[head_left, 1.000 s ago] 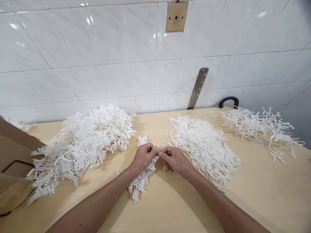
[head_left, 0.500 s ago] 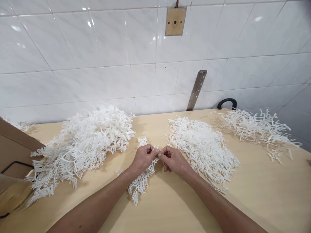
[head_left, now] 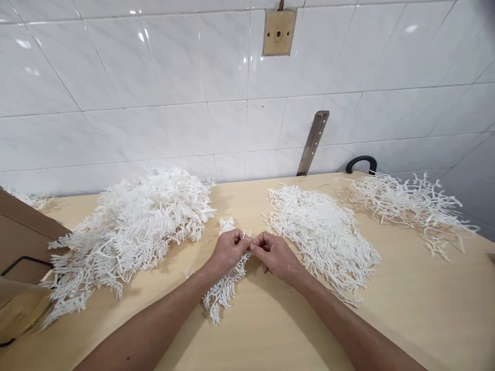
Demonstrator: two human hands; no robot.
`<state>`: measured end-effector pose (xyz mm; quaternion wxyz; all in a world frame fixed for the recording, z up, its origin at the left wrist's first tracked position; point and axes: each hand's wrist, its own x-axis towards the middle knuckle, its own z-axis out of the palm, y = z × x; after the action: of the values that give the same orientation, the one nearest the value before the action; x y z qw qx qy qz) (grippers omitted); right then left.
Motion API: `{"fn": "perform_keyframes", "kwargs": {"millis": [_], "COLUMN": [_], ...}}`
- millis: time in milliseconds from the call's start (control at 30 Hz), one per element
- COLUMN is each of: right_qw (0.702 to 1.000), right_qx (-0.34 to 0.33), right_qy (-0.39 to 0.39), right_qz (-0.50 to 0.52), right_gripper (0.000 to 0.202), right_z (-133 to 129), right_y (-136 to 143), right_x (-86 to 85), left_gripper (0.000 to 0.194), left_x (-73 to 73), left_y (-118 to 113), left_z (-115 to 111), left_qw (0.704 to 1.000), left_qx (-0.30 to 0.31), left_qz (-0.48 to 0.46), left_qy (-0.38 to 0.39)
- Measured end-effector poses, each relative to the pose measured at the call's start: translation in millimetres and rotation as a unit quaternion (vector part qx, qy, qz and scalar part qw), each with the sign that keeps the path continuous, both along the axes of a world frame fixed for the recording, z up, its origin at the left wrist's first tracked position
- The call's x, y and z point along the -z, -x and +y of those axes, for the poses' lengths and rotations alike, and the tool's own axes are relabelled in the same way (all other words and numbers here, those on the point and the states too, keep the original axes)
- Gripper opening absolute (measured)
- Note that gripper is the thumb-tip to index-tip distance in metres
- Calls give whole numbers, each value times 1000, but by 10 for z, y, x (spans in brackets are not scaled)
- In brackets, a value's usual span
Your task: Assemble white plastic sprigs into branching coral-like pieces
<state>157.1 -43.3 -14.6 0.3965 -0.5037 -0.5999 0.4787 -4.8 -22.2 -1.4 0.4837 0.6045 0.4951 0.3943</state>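
My left hand (head_left: 231, 248) and my right hand (head_left: 275, 253) meet at the middle of the table, thumbs and forefingers pinched close together. Between the fingertips shows a small white branched piece, mostly hidden by the fingers. Under and beside my left hand lies a small heap of white branched pieces (head_left: 223, 293). A large fluffy white pile (head_left: 143, 221) spreads to the left. To the right of my right hand is a flatter pile of thin white pieces (head_left: 323, 237).
A looser pile of white branched strands (head_left: 410, 203) lies at the far right, near a black curved handle (head_left: 361, 157). A metal strip (head_left: 313, 143) leans on the tiled wall. At the left edge stand a brown board (head_left: 29, 221) and a transparent container (head_left: 23, 309).
Both hands have barely shifted, still pinching at the same place. The right hand's fingers are slightly nearer the left. The piles look the same.
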Motion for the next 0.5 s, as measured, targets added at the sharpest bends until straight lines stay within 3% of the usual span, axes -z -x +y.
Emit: {"fn": "perform_keyframes", "kwargs": {"millis": [167, 300, 367, 500], "right_qw": [991, 987, 983, 950], "right_qx": [-6, -41, -4, 155], "right_qy": [-105, -130, -146, -170], "right_qz": [-80, -90, -108, -213], "right_gripper": [13, 10, 10, 9], "right_z": [-55, -118, -90, 72], "right_y": [4, 10, -30, -243], "right_x": [-65, -180, -198, -142], "left_gripper": [27, 24, 27, 36], "left_x": [1, -37, -66, -111], "left_y": [-19, 20, 48, 78], "left_z": [18, 63, 71, 56], "left_qw": [999, 997, 998, 997], "left_qx": [-23, -73, -59, -32], "left_qz": [28, 25, -7, -45], "left_qy": [-26, -18, 15, 63]}}
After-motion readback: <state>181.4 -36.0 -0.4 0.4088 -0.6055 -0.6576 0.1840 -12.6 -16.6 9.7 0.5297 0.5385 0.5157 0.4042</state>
